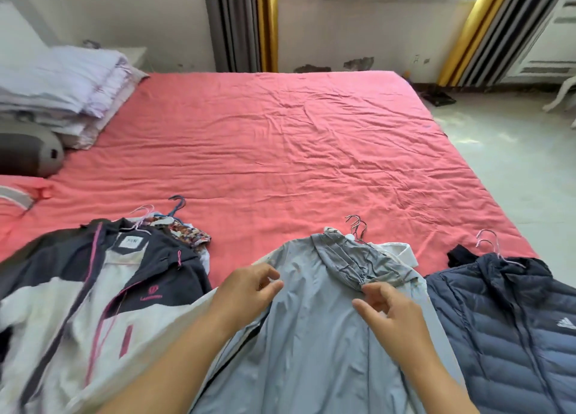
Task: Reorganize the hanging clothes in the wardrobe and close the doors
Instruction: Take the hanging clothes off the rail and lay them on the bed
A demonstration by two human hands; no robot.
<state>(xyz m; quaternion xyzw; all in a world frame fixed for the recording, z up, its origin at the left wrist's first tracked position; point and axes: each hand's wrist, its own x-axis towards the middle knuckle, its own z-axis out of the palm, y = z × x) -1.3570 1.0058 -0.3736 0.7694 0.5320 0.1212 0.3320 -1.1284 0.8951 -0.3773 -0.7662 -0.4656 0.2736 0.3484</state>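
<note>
Bedroom w/ a bed under a wrinkled pink sheet, striped curtains at the far wall. Three garments on hangers lie along the near edge: white & dark jacket on my left, pale blue-grey jacket in the middle, navy puffer vest on the right. My left hand sits over the grey jacket's shoulder, fingers loosely curled, holding nothing. Right hand is just below its hood, fingers relaxed, also gripping nothing

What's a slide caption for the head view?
Both hands, left and right, hover over a grey jacket lying on hangers on the pink bed.
</note>
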